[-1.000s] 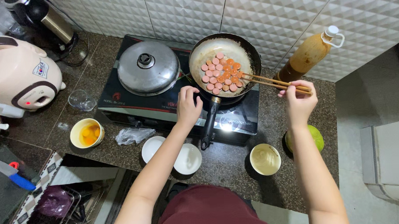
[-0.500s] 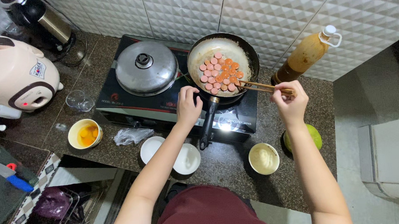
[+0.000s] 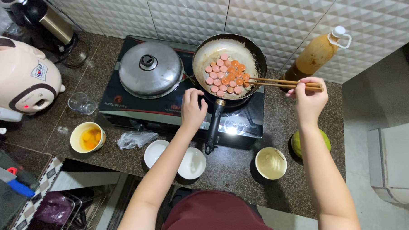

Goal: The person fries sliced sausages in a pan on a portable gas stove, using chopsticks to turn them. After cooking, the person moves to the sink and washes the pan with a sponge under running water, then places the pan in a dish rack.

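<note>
Now stirring sausage slices [image 3: 226, 75] in frying pan [image 3: 201, 56], chopstick tips newly at the slices' 3 o'clock edge
Right hand [image 3: 309, 97] pinches chopsticks [image 3: 282, 83]; left hand [image 3: 193, 110], fingers curled, rests beside pan handle [image 3: 213, 126], grip unclear

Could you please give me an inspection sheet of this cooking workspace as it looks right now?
Surface: dark speckled counter, two-burner stove.
Job's things: frying pan with sausage slices; chopsticks reaching in.
Clutter: lidded pot, bowl with egg yolks, two white bowls, cream bowl, bottle, crumpled plastic.
Hands: left hand at the pan handle; right hand holds chopsticks.
Cables: nothing seen.
Surroundings: tiled wall, rice cooker.
</note>
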